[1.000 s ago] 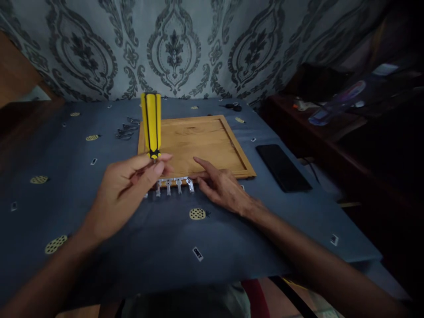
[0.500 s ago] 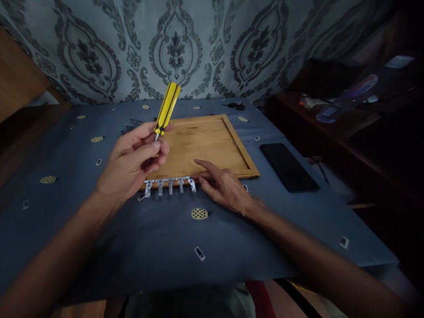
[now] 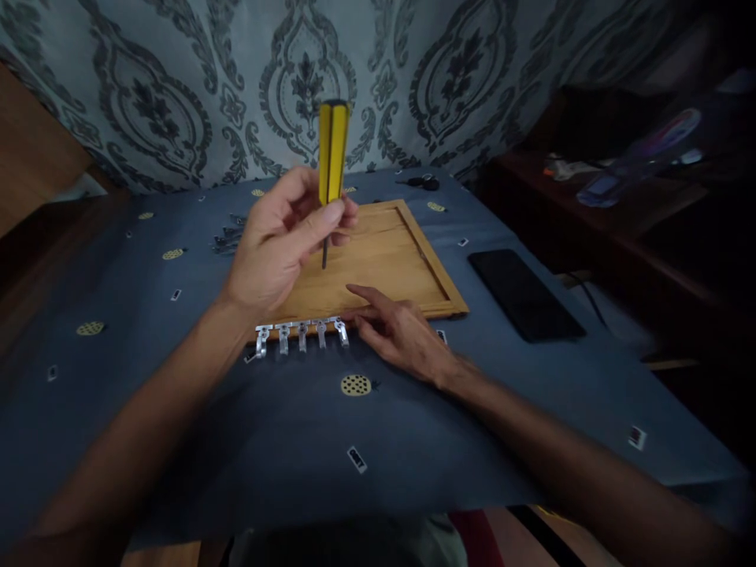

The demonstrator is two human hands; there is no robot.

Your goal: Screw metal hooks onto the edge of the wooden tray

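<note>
My left hand [image 3: 283,240] is raised above the table and closed on a yellow and black screwdriver [image 3: 331,161], held upright with its dark tip pointing down over a wooden board [image 3: 383,256]. A metal rack with several hooks [image 3: 301,331] lies along the board's near edge. My right hand [image 3: 402,335] rests flat on the blue cloth, its fingers spread and touching the rack's right end and the board's near edge.
A black phone [image 3: 525,295] lies on the cloth right of the board. Loose metal hooks [image 3: 227,236] sit at the back left, dark keys [image 3: 422,183] at the back. A dark side table [image 3: 620,220] with clutter stands to the right.
My left hand has lifted the screwdriver up and to the right, from the rack to above the board, and set it upright again. My right hand has stayed in place.
</note>
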